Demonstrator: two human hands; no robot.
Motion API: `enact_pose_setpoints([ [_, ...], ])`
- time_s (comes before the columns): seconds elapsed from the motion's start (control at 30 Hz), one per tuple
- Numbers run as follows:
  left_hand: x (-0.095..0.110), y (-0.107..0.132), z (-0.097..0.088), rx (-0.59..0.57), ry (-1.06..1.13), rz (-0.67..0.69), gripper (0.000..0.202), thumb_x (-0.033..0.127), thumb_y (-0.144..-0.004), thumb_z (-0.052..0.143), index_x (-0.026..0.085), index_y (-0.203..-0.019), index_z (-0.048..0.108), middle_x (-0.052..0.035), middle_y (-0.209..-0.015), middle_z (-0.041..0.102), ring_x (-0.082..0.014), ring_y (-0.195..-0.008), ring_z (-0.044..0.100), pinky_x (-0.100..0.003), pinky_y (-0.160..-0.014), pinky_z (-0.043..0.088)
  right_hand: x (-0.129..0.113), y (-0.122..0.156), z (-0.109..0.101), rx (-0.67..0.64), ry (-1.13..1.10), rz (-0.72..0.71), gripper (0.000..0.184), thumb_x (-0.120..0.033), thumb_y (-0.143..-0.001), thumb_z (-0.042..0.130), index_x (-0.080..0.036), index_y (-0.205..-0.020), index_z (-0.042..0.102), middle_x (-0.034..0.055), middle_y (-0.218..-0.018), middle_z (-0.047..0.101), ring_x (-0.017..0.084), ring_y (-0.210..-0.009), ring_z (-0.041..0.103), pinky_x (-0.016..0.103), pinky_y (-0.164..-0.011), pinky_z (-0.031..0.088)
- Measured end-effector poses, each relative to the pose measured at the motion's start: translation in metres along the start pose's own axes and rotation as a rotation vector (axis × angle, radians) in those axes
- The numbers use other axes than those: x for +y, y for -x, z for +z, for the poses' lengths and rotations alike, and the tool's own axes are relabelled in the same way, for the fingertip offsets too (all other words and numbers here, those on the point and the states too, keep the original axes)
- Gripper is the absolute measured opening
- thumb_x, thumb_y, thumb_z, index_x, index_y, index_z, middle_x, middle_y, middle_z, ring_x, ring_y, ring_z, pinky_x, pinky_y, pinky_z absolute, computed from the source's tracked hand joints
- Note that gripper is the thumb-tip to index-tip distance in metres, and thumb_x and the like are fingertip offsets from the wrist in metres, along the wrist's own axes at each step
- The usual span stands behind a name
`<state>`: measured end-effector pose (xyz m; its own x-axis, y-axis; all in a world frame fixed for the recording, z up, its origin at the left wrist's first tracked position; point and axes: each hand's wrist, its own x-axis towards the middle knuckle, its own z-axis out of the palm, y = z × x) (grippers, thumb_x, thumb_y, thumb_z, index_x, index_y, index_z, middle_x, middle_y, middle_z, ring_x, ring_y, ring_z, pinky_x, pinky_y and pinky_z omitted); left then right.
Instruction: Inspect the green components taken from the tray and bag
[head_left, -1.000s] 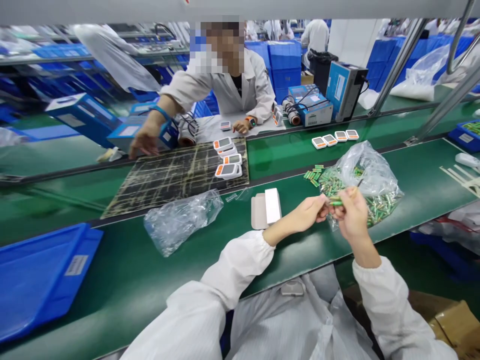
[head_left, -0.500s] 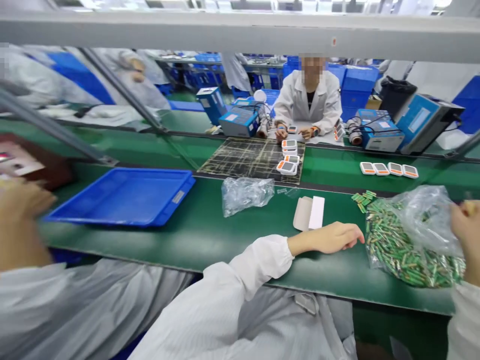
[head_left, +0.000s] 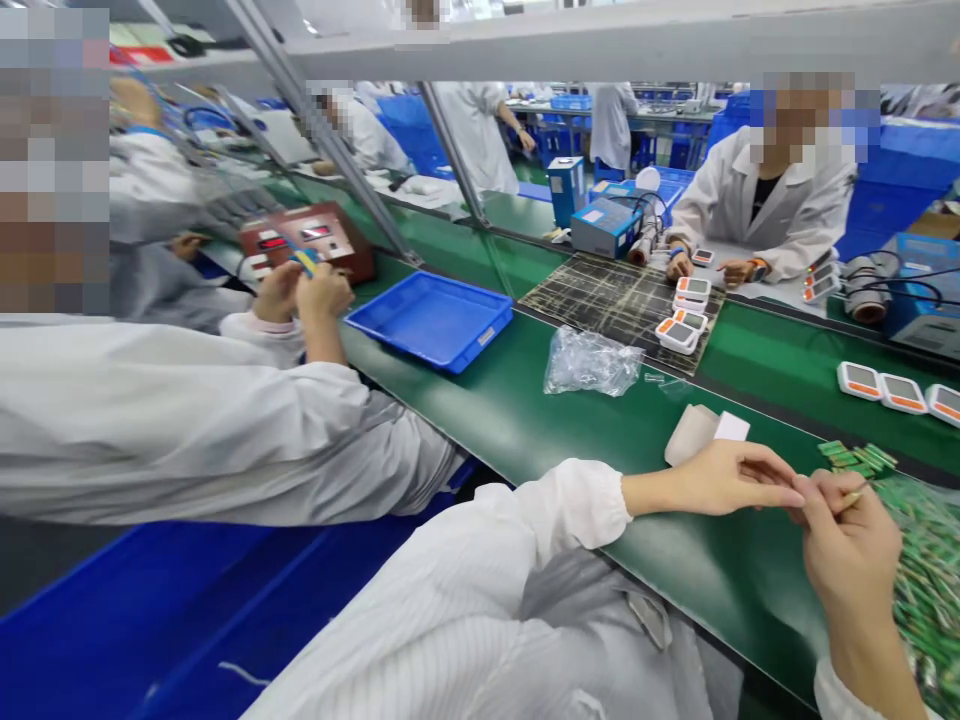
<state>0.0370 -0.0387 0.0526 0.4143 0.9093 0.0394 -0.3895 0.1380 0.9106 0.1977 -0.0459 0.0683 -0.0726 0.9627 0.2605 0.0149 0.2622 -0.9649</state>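
My left hand reaches over the green bench, thumb and fingers pinched together against the fingertips of my right hand. What sits in that pinch is hidden. My right hand is closed on a small circuit board, of which only a yellowish-green end shows between the fingers. Beside and behind it lies a clear bag of small green circuit boards, cut off by the frame's right edge. A few loose green boards lie just beyond my hands. Near my left wrist is an open white carton.
A crumpled clear plastic bag and a blue tray lie on the bench. White-and-orange display units stand at the far right. A co-worker at left handles something; another person sits opposite.
The view has swung left, bringing the neighbouring co-worker into sight. My right hand has left the bag of circuit boards and come together with my left hand, now with a small board in it.
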Motion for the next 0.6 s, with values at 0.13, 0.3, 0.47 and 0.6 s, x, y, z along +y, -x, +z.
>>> enact_pose_setpoints([
  [0.13, 0.001, 0.008, -0.02, 0.089, -0.005, 0.043, 0.067, 0.056, -0.061, 0.096, 0.013, -0.102, 0.068, -0.0051, -0.083, 0.069, -0.0178, -0.075, 0.068, -0.035, -0.071, 0.053, 0.008, -0.011, 0.012, -0.12, -0.221, 0.155, 0.044, -0.04, -0.093, 0.08, -0.023, -0.076, 0.043, -0.0068, -0.065, 0.038, 0.01, -0.051, 0.038, 0.027, -0.048, 0.032],
  [0.3, 0.033, 0.018, -0.068, 0.313, -0.481, 0.3, 0.038, 0.052, -0.086, 0.08, 0.015, -0.091, 0.075, -0.0091, -0.095, 0.071, -0.0183, -0.088, 0.068, -0.035, -0.085, 0.054, 0.021, -0.025, -0.001, -0.102, -0.277, 0.187, 0.042, -0.042, -0.093, 0.08, -0.023, -0.077, 0.046, -0.0084, -0.062, 0.034, 0.007, -0.047, 0.029, 0.024, -0.046, 0.022],
  [0.47, 0.092, -0.005, -0.142, 0.048, -1.35, 0.313, 0.011, 0.016, -0.089, 0.069, 0.017, -0.084, 0.078, -0.0133, -0.105, 0.07, -0.0229, -0.099, 0.065, -0.037, -0.094, 0.048, 0.06, -0.032, -0.03, -0.002, -0.177, 0.264, 0.046, -0.043, -0.087, 0.085, -0.023, -0.075, 0.046, -0.01, -0.058, 0.032, 0.007, -0.046, 0.029, 0.022, -0.043, 0.02],
  [0.6, 0.103, -0.026, -0.169, -0.084, -1.779, -0.032, 0.026, -0.001, -0.078, 0.064, 0.017, -0.059, 0.065, -0.0146, -0.088, 0.072, -0.0248, -0.092, 0.065, -0.037, -0.09, 0.044, 0.08, -0.029, -0.037, -0.004, -0.156, 0.286, 0.046, -0.046, -0.088, 0.083, -0.024, -0.077, 0.045, -0.0113, -0.055, 0.032, 0.007, -0.045, 0.028, 0.021, -0.042, 0.021],
])
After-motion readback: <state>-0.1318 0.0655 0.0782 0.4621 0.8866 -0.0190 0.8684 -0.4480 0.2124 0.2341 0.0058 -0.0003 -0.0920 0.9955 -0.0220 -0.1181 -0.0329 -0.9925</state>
